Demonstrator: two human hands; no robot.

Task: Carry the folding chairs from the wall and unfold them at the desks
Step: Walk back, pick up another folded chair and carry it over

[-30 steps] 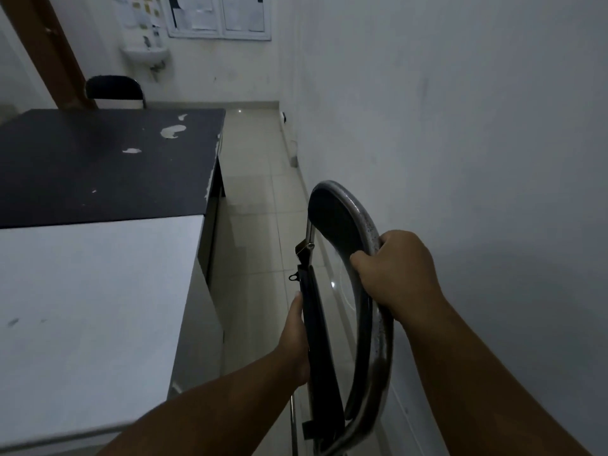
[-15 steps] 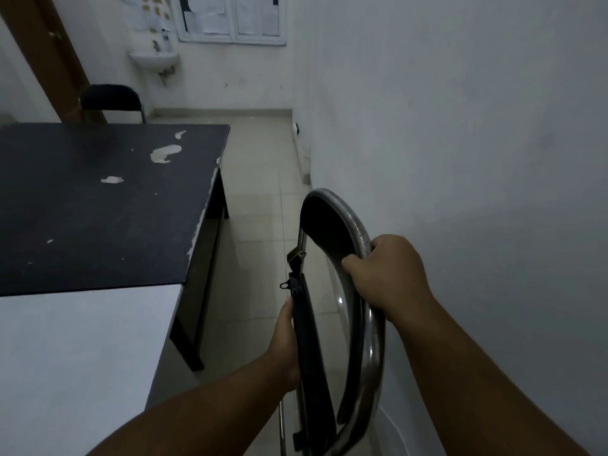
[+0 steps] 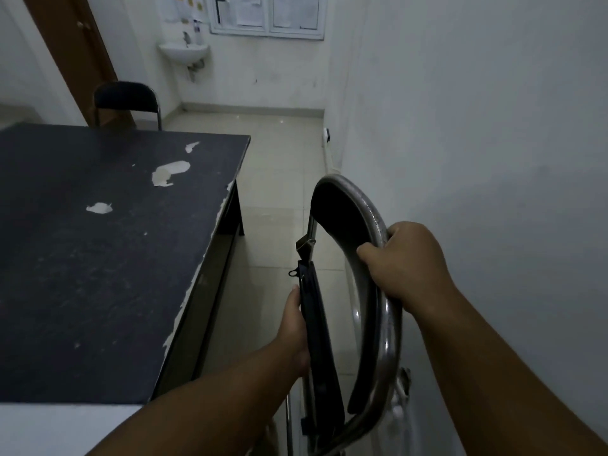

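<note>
I hold a folded chair [image 3: 368, 222] with a chrome tube frame and black pads, upright in the aisle between the desks and the right wall. My right hand [image 3: 408, 258] grips the curved top of its frame. My left hand [image 3: 294, 324] holds the edge of the black seat pad, which lies flat against the frame. A black desk [image 3: 98, 258] with chipped paint stands to my left, with a white desk [image 3: 49, 429] nearer to me. The chair's legs are hidden below the frame edge.
Another black chair [image 3: 126, 100] stands unfolded behind the far end of the black desk. A white sink [image 3: 184, 52] and a notice board [image 3: 266, 14] hang on the back wall. A brown door [image 3: 75, 54] is at the far left. Tiled floor [image 3: 273, 179] runs ahead along the white wall.
I have walked forward along the aisle with the chair. The white desk has slid back out of most of the view and the black desk now fills the left side. Both grips are unchanged.
</note>
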